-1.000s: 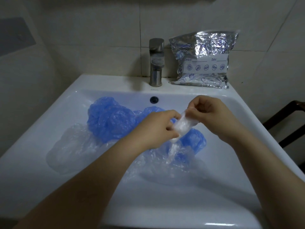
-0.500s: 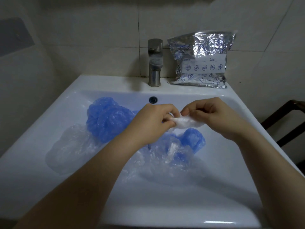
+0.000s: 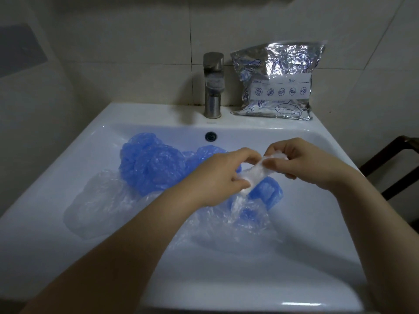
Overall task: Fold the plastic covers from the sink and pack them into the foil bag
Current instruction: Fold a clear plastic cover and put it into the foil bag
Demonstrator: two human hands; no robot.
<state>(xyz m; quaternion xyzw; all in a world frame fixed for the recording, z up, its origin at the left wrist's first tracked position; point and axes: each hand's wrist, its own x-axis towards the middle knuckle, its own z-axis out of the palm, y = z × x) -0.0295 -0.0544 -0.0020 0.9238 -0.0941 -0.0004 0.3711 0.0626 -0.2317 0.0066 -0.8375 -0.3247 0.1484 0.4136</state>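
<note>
You have a clear cover [image 3: 256, 172] bunched into a narrow strip above the sink [image 3: 68, 168], stretched between your two hands. Your left hand [image 3: 223, 175] pinches its lower end with curled fingers and thumb; your right hand [image 3: 303, 162] pinches the upper end, at about two o'clock from the left, fingers curled round the crumpled plastic. Neither hand has any slack in its hold, as far as the view shows.

Expect the film to be very light, limp and slippery, so it will likely spring open unless you keep it pressed flat. Take it at the ends or along the gathered edge, and squeeze the air out as you fold.

Below your hands, more clear covers [image 3: 106, 200] lie in the basin toward eight o'clock, and blue covers [image 3: 154, 164] are heaped at ten o'clock, with another blue one [image 3: 269, 192] just under your right wrist. The foil bag [image 3: 276, 82] stands on the sink's back ledge at one o'clock, leaning on the tiled wall, just right of the tap [image 3: 213, 85]; its mouth cannot be judged from here
</note>
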